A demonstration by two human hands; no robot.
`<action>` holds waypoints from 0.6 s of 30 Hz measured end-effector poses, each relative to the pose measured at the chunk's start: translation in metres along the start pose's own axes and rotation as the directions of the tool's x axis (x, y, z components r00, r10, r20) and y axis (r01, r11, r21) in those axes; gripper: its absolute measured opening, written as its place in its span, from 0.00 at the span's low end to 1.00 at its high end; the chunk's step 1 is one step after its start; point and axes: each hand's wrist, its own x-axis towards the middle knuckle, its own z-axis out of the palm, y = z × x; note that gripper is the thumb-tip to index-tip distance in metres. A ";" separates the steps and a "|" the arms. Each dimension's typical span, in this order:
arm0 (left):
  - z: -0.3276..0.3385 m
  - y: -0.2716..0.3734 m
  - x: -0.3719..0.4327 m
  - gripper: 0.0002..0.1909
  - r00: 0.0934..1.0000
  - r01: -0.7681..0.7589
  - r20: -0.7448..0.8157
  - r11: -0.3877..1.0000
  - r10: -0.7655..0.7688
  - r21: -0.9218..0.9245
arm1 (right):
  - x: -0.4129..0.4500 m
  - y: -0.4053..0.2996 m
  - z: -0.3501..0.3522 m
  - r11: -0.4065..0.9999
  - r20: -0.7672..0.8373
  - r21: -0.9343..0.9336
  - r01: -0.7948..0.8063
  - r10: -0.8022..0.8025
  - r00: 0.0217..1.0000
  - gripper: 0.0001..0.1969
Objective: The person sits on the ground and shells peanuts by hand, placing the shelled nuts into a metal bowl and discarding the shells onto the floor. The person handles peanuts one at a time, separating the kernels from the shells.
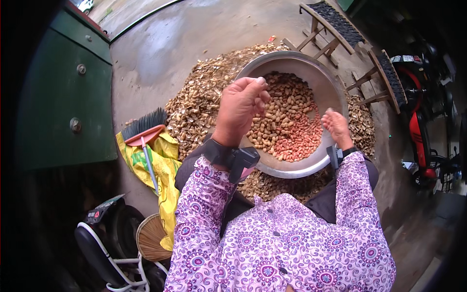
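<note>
A wide metal basin stands before me. Unshelled peanuts fill its middle and left, and red-skinned shelled kernels lie at its lower right. My left hand is raised over the basin's left side, thumb against curled fingers; whether something small is pinched there is hidden. Over the right rim is my right hand, its fingers curled and thumb up, and its contents cannot be made out. Each wrist wears a strapped black device.
Peanut shells are heaped on the floor around the basin. At left lie a broom and a yellow woven sack near a green metal cabinet. Two wooden stools stand upper right, a red vehicle beyond.
</note>
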 end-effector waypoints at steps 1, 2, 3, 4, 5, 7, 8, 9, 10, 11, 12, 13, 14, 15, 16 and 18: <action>0.000 -0.001 -0.001 0.06 1.000 0.002 -0.007 1.000 -0.002 -0.005 | 0.001 0.011 0.004 1.000 0.002 -0.006 -0.006 0.006 1.000 0.10; 0.001 -0.002 -0.002 0.07 1.000 0.007 0.006 1.000 -0.007 0.015 | 0.006 0.029 0.006 0.986 0.061 -0.158 -0.055 0.065 0.996 0.09; 0.000 0.000 -0.005 0.07 1.000 0.009 0.013 0.999 -0.010 0.042 | 0.012 0.050 0.009 0.947 0.118 -0.306 -0.094 0.136 0.984 0.09; 0.000 0.001 -0.006 0.07 0.999 0.013 0.029 0.999 -0.014 0.052 | 0.020 0.073 0.008 0.803 0.279 -0.585 0.114 0.068 0.958 0.08; -0.002 -0.001 -0.005 0.07 1.000 0.018 0.025 0.999 -0.019 0.049 | 0.024 0.091 0.007 0.557 0.442 -0.758 0.339 0.058 0.895 0.07; -0.013 0.002 -0.011 0.07 1.000 0.010 0.016 0.998 -0.011 0.056 | -0.016 0.082 0.060 0.426 0.474 -0.823 0.375 0.152 0.867 0.04; -0.012 0.001 -0.010 0.07 1.000 0.005 0.028 0.998 -0.006 0.055 | -0.025 0.087 0.067 0.376 0.517 -0.821 0.429 0.172 0.839 0.05; -0.013 0.001 -0.011 0.07 1.000 0.005 0.023 0.998 -0.006 0.055 | -0.031 0.092 0.072 0.328 0.562 -0.810 0.486 0.198 0.803 0.06; -0.014 0.001 -0.011 0.07 1.000 0.003 0.024 0.998 -0.005 0.066 | -0.031 0.103 0.070 0.270 0.675 -0.733 0.624 0.177 0.716 0.08; -0.015 0.000 -0.012 0.07 1.000 0.002 0.027 0.997 -0.004 0.075 | -0.034 0.109 0.069 0.272 0.676 -0.732 0.625 0.179 0.714 0.08; -0.016 0.000 -0.013 0.07 1.000 -0.001 0.023 0.997 -0.001 0.080 | -0.039 0.114 0.071 0.169 0.677 -0.736 0.656 0.162 0.718 0.08; -0.016 0.000 -0.014 0.07 1.000 -0.001 0.017 0.997 0.000 0.082 | -0.042 0.119 0.072 0.064 0.678 -0.733 0.677 0.144 0.721 0.08; -0.015 0.000 -0.015 0.07 1.000 0.017 0.009 0.996 -0.018 0.082 | -0.043 0.124 0.068 0.146 0.656 -0.754 0.641 0.107 0.747 0.07; -0.015 0.000 -0.015 0.07 0.999 0.036 0.002 0.996 -0.036 0.081 | -0.042 0.124 0.067 0.147 0.657 -0.752 0.642 0.108 0.746 0.07; -0.014 -0.001 -0.015 0.07 0.999 0.034 0.012 0.996 -0.035 0.085 | -0.042 0.124 0.066 0.091 0.647 -0.763 0.640 0.110 0.755 0.07; -0.014 -0.001 -0.015 0.07 0.999 0.039 0.023 0.995 -0.041 0.097 | -0.042 0.122 0.065 0.034 0.635 -0.772 0.635 0.109 0.765 0.06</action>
